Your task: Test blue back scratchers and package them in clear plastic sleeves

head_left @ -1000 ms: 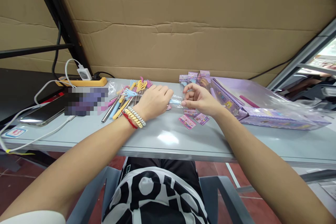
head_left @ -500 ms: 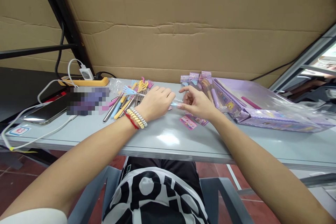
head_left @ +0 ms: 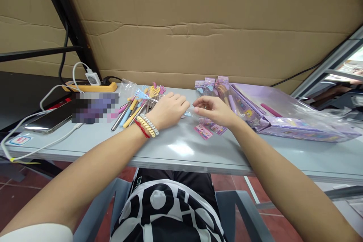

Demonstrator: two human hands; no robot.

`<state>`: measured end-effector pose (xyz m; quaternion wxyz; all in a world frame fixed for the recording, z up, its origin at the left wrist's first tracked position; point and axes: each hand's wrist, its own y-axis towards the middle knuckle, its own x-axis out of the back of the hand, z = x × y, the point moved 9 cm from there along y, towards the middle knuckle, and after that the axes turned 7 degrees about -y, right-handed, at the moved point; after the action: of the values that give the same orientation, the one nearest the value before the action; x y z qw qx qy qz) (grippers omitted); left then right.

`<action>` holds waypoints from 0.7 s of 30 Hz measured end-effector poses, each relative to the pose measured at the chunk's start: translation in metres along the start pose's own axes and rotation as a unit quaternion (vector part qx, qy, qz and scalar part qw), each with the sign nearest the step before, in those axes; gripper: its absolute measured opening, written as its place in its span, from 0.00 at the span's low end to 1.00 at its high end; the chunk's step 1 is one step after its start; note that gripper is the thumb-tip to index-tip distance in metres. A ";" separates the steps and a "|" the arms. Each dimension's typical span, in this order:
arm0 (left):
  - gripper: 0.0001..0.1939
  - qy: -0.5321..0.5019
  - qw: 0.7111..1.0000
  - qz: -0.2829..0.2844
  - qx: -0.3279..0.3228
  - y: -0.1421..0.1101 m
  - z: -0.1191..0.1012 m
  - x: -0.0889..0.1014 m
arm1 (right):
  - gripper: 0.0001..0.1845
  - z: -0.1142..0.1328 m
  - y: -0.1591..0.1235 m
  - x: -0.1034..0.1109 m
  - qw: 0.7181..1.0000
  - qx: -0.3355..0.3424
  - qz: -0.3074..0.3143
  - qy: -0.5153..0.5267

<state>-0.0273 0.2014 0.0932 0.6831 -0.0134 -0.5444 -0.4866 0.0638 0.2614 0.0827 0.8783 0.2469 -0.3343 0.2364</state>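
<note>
- Labels first: the sticker [head_left: 20,140] at the near left of the counter [head_left: 176,159] has a blue border and red marks, too small to read for certain.
- Over to the small pink and purple cards [head_left: 203,131], lying just on the near side of the right hand [head_left: 214,109]: colourful print, all of it too fine to make out.
- The open purple box [head_left: 289,130], on the right, shows a yellow cartoon figure on its side; again, no wording legible, and no brand either.
- The left hand [head_left: 172,109] is closed, knuckles up, fingers curled over the blue hand-shaped stick [head_left: 141,94]; its spread blue end pokes out to the left, above the pile.
- The right hand is half curled, thumb and forefinger close together at the clear sleeve [head_left: 189,110] between the hands; whether they pinch it tight, I cannot tell.
- Beside the left hand, there's the pile of sticks [head_left: 132,109]: pink, yellow and blue handles, metal rods, with a crumpled clear bag [head_left: 127,88] behind.
- Beyond the right hand, packaged sticks [head_left: 215,87] with purple header cards lean up against the box's left side.
- Far left: the phone [head_left: 49,121] lies near white cables, and the yellow power strip [head_left: 106,87] holds a white charger [head_left: 93,78].
</note>
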 end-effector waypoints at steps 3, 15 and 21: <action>0.08 -0.002 0.999 -0.003 -0.037 0.001 -0.009 0.001 | 0.22 0.000 -0.003 -0.021 0.995 -0.031 0.099 -0.001; 0.11 0.007 0.999 -0.003 -0.037 0.002 -0.009 0.008 | 0.21 0.005 -0.010 -0.051 0.967 -0.089 0.199 0.134; 0.19 -0.044 0.982 -0.119 0.138 -0.008 0.023 0.036 | 0.25 -0.003 -0.001 -0.036 0.963 -0.098 0.107 0.229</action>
<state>-0.0520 0.1864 0.1260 0.5911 0.1246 -0.6337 -0.4832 0.0419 0.2532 0.0557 0.9209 0.0619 -0.1701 0.3453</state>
